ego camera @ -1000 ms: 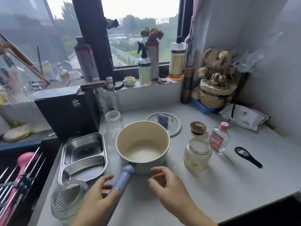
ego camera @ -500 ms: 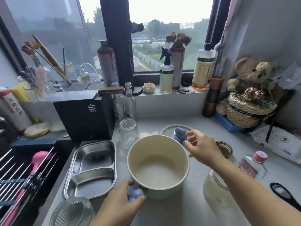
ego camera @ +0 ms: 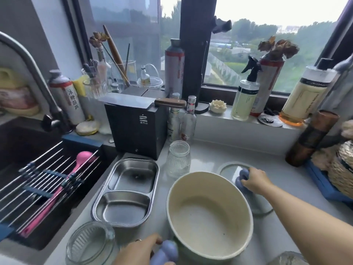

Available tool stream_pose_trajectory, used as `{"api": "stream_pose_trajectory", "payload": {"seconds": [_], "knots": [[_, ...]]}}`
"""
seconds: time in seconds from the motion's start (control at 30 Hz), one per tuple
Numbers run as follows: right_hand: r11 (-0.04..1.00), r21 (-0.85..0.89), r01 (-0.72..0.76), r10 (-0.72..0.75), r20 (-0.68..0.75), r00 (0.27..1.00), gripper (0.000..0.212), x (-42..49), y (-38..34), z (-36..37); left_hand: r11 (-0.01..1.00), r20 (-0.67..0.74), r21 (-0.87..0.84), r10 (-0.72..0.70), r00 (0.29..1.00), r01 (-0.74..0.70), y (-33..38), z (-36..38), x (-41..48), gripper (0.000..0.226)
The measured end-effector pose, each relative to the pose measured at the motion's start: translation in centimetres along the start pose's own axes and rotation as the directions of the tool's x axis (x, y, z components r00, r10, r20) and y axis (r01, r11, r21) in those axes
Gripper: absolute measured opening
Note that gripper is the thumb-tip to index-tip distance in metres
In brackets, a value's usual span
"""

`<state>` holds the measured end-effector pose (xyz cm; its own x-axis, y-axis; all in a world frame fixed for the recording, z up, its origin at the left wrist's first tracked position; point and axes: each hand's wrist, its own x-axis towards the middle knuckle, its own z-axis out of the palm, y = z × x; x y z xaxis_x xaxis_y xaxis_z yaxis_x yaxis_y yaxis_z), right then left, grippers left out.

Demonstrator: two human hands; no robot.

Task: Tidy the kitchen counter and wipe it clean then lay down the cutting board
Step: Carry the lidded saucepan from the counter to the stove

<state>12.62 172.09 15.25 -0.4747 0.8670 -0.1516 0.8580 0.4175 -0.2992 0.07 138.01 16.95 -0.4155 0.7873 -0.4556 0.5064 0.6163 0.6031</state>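
A cream-lined green pot (ego camera: 209,215) stands on the grey counter (ego camera: 282,169) near the front edge. My left hand (ego camera: 137,249) grips its lilac handle (ego camera: 167,251) at the bottom of the view. Behind the pot lies a round glass lid (ego camera: 229,169) with a lilac knob (ego camera: 241,178). My right hand (ego camera: 255,180) reaches past the pot and holds that knob. The pot hides part of the lid. No cutting board shows.
A steel two-part tray (ego camera: 124,192) lies left of the pot, with a ribbed glass jar (ego camera: 178,159) behind it and a glass bowl (ego camera: 89,243) in front. A black box (ego camera: 133,127) with a cleaver on top, the sink rack (ego camera: 44,180), bottles and a woven basket (ego camera: 342,169) surround.
My right hand moved from in front of the pot to behind it and closed on the lid's knob. My left hand stayed on the pot handle. The view swung left.
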Motion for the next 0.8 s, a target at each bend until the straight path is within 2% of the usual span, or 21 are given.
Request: {"api": "stream_pose_trajectory", "payload": {"seconds": [0.07,0.1,0.17,0.23,0.3,0.33,0.47,0.53,0.67,0.8], "knots": [[1.0,0.022,-0.003,0.004,-0.049,0.999,0.029,0.5,0.7,0.4,0.999,-0.097,-0.051,0.001,0.995,-0.006,0.8,0.1,-0.9,0.053],[0.999,0.05,-0.022,0.025,-0.071,0.997,0.023,0.7,1.0,0.3,0.995,-0.211,-0.094,0.012,0.977,-0.032,0.6,0.6,-1.1,0.048],[0.99,0.137,-0.047,0.06,-0.093,0.994,0.021,0.6,1.6,-0.5,0.987,-0.32,-0.159,-0.013,0.947,-0.04,0.5,0.9,-1.6,0.036],[0.979,0.205,0.013,0.019,-0.153,0.988,0.024,0.1,1.8,-2.4,0.969,-0.367,-0.238,-0.03,0.93,-0.063,0.5,1.2,-1.7,0.034],[0.973,0.206,0.103,-0.049,-0.251,0.967,0.013,-0.9,1.8,-5.3,0.956,-0.373,-0.287,-0.05,0.927,-0.064,0.6,1.2,-1.6,0.028],[0.968,0.194,0.161,-0.097,-0.303,0.948,0.007,-1.5,1.7,-6.8,0.953,-0.372,-0.296,-0.054,0.927,-0.063,0.7,1.2,-1.6,0.024],[0.926,0.137,0.351,-0.27,-0.409,0.872,0.012,-5.1,-0.2,-11.2,0.966,-0.417,-0.25,-0.043,0.908,-0.069,1.0,1.4,-1.3,0.022],[0.905,0.106,0.411,-0.346,-0.377,0.859,0.011,-7.5,-1.9,-11.4,0.971,-0.419,-0.231,-0.033,0.907,-0.071,1.3,1.7,-1.2,0.021],[0.859,0.061,0.509,-0.489,-0.2,0.849,0.007,-11.3,-5.6,-8.6,0.962,-0.418,-0.261,-0.033,0.908,-0.086,1.4,2.0,-1.6,0.021],[0.839,-0.005,0.545,-0.541,-0.123,0.832,0.014,-12.3,-8.2,-5.3,0.944,-0.413,-0.308,-0.019,0.91,-0.121,1.1,2.2,-2.2,0.026]]}}
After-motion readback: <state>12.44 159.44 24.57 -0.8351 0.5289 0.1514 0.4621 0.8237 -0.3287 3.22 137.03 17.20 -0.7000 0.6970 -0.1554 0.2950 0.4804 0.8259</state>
